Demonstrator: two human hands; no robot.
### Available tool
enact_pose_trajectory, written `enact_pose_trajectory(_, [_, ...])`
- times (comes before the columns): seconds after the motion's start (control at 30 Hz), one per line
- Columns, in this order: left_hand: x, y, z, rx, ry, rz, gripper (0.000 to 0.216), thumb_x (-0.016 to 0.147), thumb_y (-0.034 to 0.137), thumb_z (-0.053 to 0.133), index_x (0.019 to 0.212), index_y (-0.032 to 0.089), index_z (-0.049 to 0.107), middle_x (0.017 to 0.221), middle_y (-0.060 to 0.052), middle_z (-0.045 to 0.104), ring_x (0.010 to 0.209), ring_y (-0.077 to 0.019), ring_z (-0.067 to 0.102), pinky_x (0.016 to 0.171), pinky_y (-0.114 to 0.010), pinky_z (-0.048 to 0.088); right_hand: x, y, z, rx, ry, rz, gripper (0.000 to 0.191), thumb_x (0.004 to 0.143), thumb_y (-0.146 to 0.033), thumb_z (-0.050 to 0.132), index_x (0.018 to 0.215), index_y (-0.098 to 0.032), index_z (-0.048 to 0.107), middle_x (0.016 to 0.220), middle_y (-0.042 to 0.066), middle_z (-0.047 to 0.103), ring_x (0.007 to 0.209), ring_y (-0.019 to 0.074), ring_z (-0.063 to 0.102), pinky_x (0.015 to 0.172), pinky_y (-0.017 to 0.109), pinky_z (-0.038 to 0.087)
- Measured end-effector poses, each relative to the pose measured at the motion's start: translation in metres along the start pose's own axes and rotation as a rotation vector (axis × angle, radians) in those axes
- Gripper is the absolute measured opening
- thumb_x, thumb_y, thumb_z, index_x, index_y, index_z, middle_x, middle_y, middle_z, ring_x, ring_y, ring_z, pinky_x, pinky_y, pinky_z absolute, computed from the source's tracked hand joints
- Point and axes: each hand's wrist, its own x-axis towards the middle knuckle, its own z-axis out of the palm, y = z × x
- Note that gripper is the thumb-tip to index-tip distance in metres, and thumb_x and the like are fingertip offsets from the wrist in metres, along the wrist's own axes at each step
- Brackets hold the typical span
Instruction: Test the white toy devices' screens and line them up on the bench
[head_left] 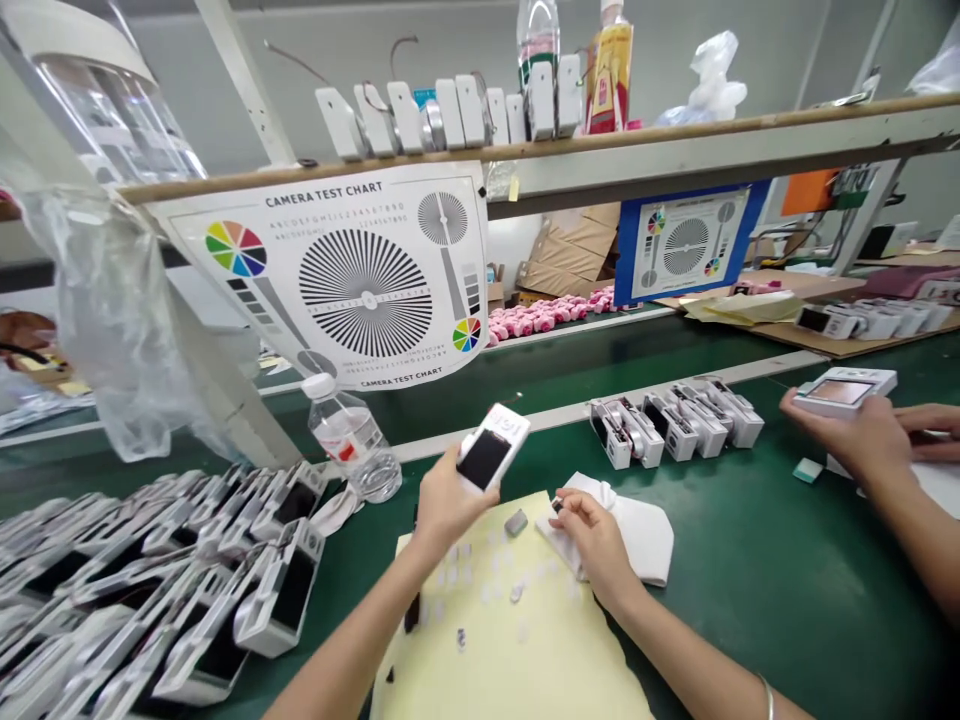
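Note:
In the head view, my left hand (451, 497) grips a small white digital camera (495, 446), its dark screen facing me and a thin wire at its top end. My right hand (592, 530) pinches a small dark piece (556, 505) too tiny to name for sure. That hand is just above a folded white cloth (641, 530). Beneath both hands lies a yellow sheet (517, 660) with small bits on it. A small grey block (516, 522) rests near the sheet's far edge.
Many white camera bodies (277, 590) are piled at left, beside a water bottle (352, 440). More camera units (675, 420) stand in a row at right. A co-worker's hand (862, 430) holds another camera (846, 390). A test chart (367, 290) hangs from the shelf (675, 145).

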Motion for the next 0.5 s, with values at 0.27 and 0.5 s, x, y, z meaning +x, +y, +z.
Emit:
enact_pose_trajectory(0.27, [0.139, -0.022, 0.069, 0.209, 0.063, -0.100, 0.059, 0.068, 0.023, 0.065, 0.119, 0.013, 0.039, 0.112, -0.013, 0.050, 0.102, -0.0281, 0.050, 0.078, -0.039, 0.046, -0.016, -0.002, 0.009, -0.339, -0.159, -0.383, 0.009, 0.060, -0.009, 0.047, 0.064, -0.018, 0.050, 0.088, 0.007, 0.050, 0.082, 0.0190, 0.054, 0.075, 0.034, 0.046])
enact_pose_trajectory(0.5, [0.184, -0.047, 0.118, 0.199, 0.130, -0.224, 0.042, 0.083, 0.027, 0.053, 0.121, 0.017, 0.039, 0.121, -0.010, 0.043, 0.107, -0.0252, 0.046, 0.084, -0.044, 0.046, -0.028, 0.025, 0.011, -0.483, -0.295, -0.457, 0.025, 0.056, -0.002, 0.047, 0.071, -0.021, 0.052, 0.093, 0.005, 0.054, 0.077, 0.0167, 0.053, 0.067, 0.027, 0.046])
